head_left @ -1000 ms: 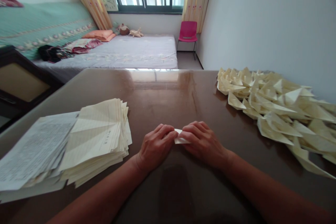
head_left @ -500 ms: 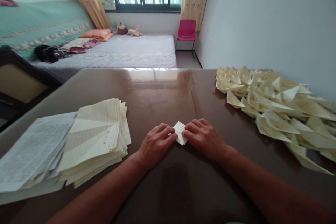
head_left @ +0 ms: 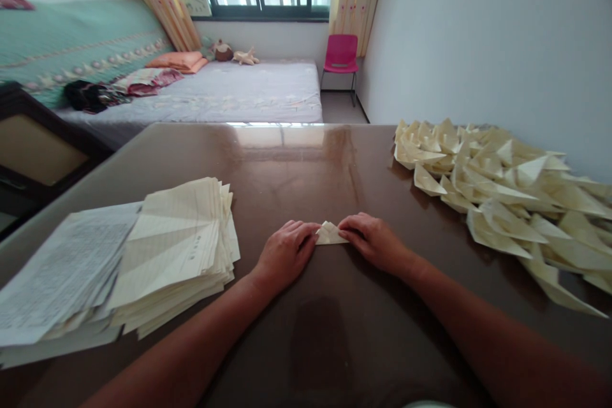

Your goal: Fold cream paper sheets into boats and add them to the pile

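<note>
A small cream-coloured folded paper [head_left: 329, 234] lies between my hands at the middle of the brown table [head_left: 287, 185]. It has a flat lower edge and a pointed top. My left hand [head_left: 288, 252] pinches its left end, fingers bent together. The right end is pinched between the thumb and fingers of my right hand [head_left: 371, 241]. Part of each end is hidden under the fingertips. To the right, many folded paper boats [head_left: 502, 178] lie heaped in a pile.
On the left side rests a stack of lined cream sheets [head_left: 172, 248], overlapping printed white sheets [head_left: 67, 274]. A pale rounded rim [head_left: 428, 404] shows at the bottom edge. Past the table are a bed [head_left: 268, 92] and a pink chair [head_left: 341, 54]; a white wall [head_left: 502, 44] borders the right.
The paper has gone from a small diamond to a wider, lower shape with a straight bottom edge. My hands have moved slightly apart, to its two ends.
</note>
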The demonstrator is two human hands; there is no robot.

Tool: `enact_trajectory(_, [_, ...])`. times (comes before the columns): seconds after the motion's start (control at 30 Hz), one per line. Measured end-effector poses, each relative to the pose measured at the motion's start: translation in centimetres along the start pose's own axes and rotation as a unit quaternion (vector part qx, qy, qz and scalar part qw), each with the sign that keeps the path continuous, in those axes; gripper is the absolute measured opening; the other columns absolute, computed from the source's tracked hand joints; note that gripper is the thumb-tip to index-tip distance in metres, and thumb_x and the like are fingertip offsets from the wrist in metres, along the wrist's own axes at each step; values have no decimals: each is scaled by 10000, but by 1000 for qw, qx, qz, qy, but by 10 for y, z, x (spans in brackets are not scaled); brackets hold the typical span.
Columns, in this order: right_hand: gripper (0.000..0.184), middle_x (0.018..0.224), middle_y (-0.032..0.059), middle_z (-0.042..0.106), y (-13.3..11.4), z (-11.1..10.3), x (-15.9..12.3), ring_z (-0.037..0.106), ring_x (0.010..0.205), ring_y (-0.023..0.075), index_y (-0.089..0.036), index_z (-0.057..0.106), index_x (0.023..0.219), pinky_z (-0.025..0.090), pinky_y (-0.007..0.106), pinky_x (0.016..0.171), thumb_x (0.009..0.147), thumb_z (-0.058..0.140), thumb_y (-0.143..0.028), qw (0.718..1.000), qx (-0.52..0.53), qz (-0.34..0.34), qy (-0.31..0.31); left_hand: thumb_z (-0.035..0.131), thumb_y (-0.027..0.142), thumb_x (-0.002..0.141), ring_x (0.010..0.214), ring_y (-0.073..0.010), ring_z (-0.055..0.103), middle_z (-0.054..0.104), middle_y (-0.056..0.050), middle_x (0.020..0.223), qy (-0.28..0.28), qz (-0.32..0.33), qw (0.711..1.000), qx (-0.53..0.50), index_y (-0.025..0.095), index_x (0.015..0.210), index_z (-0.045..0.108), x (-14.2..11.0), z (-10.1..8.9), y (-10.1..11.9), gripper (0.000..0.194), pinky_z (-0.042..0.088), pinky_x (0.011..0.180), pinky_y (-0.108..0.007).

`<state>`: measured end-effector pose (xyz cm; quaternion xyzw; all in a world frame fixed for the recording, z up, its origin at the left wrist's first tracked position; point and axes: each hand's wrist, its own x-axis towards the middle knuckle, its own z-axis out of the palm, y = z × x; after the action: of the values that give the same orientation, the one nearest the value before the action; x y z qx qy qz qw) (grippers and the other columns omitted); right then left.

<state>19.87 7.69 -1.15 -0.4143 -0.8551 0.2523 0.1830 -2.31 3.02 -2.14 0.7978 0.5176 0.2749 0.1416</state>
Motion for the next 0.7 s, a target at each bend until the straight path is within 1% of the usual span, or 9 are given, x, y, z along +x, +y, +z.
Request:
enact_trajectory(0.13, [179,850,26,645,-6,8,0,573,828,170,-212,603,911,408,283,749,939,468,-326,996,-78,29,31,489,267,928,856,-161,614,675,-15,909,15,-28,999,12,214,1126,596,3,3,0,232,488,791,-292])
enact_trajectory(0.3, [158,814,11,610,-9,11,0,555,755,155,-218,568,953,375,266,692,927,485,-349,992,-107,57,40,479,269,931,858,-162,602,662,-20,942,-3,-31,999,42,227,1170,575,4,3,1,261,485,786,-292])
enact_trajectory(0.47, [144,795,-3,599,-12,11,1,541,752,152,-227,568,916,350,264,676,925,488,-346,990,-126,46,42,428,310,955,906,-174,580,633,-27,975,-29,-30,995,95,243,1214,545,4,3,3,292,482,811,-297])
enact_trajectory(0.53, [149,825,2,602,-13,11,1,544,774,152,-223,572,906,352,265,683,927,487,-343,989,-134,40,46,410,325,963,929,-175,572,611,-29,990,-37,-35,992,115,249,1222,534,3,3,4,297,481,823,-293])
enact_trajectory(0.6, [161,887,11,603,-13,12,1,550,791,147,-222,585,922,363,261,692,933,482,-344,989,-136,32,50,401,330,967,922,-166,567,588,-27,998,-41,-39,990,128,252,1195,545,3,3,7,280,483,809,-276])
enact_trajectory(0.7, [180,983,23,601,-10,12,0,556,836,139,-232,614,982,387,255,732,951,463,-326,990,-132,1,55,389,310,975,907,-152,553,576,-20,990,-50,-26,988,142,247,1064,594,2,1,9,232,481,782,-250])
